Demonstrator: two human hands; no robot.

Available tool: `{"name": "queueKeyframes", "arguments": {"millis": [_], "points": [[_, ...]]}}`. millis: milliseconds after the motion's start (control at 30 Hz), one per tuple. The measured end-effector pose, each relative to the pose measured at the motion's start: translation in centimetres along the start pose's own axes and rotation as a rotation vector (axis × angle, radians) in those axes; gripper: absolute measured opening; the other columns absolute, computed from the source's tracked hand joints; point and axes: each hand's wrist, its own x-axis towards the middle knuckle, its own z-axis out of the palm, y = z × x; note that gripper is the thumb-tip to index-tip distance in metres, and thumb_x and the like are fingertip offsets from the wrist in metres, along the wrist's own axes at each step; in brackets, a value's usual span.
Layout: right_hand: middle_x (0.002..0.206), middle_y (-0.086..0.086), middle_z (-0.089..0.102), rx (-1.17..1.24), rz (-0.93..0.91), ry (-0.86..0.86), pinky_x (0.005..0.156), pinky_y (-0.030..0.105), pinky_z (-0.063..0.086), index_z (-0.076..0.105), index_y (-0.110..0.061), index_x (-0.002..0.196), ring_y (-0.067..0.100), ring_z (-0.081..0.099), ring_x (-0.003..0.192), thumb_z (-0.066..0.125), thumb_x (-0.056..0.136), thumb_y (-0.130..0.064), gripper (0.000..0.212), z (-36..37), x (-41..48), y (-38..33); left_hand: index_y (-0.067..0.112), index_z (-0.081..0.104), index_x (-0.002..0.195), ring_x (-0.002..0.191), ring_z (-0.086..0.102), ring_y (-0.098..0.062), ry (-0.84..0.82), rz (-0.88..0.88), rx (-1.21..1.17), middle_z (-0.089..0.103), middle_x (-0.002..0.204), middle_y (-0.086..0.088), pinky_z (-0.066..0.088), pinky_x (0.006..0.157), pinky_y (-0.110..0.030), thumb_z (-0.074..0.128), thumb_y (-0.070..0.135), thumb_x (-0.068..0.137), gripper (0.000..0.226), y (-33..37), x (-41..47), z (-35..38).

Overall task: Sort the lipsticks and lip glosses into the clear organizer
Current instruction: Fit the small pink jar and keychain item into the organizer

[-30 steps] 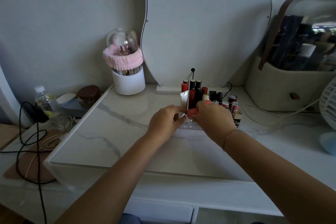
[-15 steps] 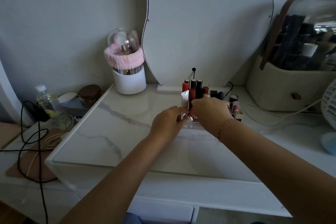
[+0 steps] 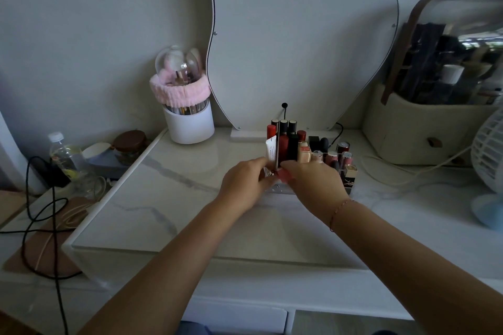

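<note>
The clear organizer point(image 3: 280, 191) stands on the marble top in front of the mirror, packed with upright lipsticks and glosses, among them a tall red tube point(image 3: 283, 145), a white squeeze tube point(image 3: 271, 148) and a gold-capped lipstick point(image 3: 350, 170) at its right end. Both hands meet at its front left corner. My right hand point(image 3: 313, 183) pinches a small pink lipstick point(image 3: 285, 175) low over the front row. My left hand point(image 3: 245, 185) has its fingertips closed on the shiny clear corner beside it. The front compartments are hidden by my hands.
A white cup with a pink headband point(image 3: 187, 119) stands back left, a wavy mirror point(image 3: 299, 35) behind, a beige lidded case point(image 3: 424, 130) and a white fan point(image 3: 490, 155) on the right. Off the left edge lie a water bottle point(image 3: 64, 155), a jar point(image 3: 130, 144) and black cables point(image 3: 40, 215).
My right hand has lowered the pink lipstick toward the organizer's front left corner. My left hand stayed at that corner, fingertips drawn in closer.
</note>
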Motion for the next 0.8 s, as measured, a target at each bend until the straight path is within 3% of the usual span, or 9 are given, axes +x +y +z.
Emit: {"name": "queueKeyframes", "arguments": {"millis": [233, 433, 600, 800], "points": [[0.085, 0.007, 0.063, 0.018, 0.028, 0.092, 0.057, 0.036, 0.052, 0.050, -0.023, 0.115, 0.028, 0.058, 0.070, 0.041, 0.095, -0.023, 0.022, 0.9, -1.0, -0.5, 0.029, 0.065, 0.104, 0.069, 0.052, -0.018, -0.075, 0.007, 0.099, 0.055, 0.072, 0.007, 0.029, 0.052, -0.023, 0.059, 0.039, 0.087, 0.021, 0.3, 0.5, -0.6], [0.089, 0.007, 0.061, 0.041, 0.043, 0.117, 0.060, 0.038, 0.054, 0.051, -0.020, 0.114, 0.027, 0.059, 0.072, 0.039, 0.096, -0.026, 0.022, 1.0, -1.1, -0.5, 0.026, 0.063, 0.111, 0.083, 0.060, -0.021, -0.059, 0.046, 0.123, 0.068, 0.091, 0.000, 0.035, 0.063, -0.027, 0.059, 0.037, 0.088, 0.025, 0.3, 0.6, -0.6], [0.083, 0.008, 0.059, 0.073, 0.079, 0.090, 0.062, 0.036, 0.053, 0.053, -0.020, 0.115, 0.027, 0.056, 0.070, 0.042, 0.095, -0.027, 0.024, 1.1, -1.0, -0.4, 0.024, 0.063, 0.104, 0.072, 0.046, -0.011, 0.009, 0.059, 0.061, 0.050, 0.071, 0.013, 0.030, 0.061, -0.026, 0.062, 0.035, 0.086, 0.021, 0.4, 0.6, -1.3], [0.100, 0.015, 0.060, 0.115, 0.118, 0.072, 0.067, 0.039, 0.054, 0.052, -0.019, 0.119, 0.033, 0.059, 0.085, 0.043, 0.092, -0.024, 0.029, 1.1, -1.3, -0.5, 0.022, 0.065, 0.098, 0.062, 0.048, -0.013, 0.140, 0.044, -0.119, 0.055, 0.067, 0.006, 0.038, 0.061, -0.030, 0.067, 0.030, 0.083, 0.017, -0.3, 0.0, -3.0]]}}
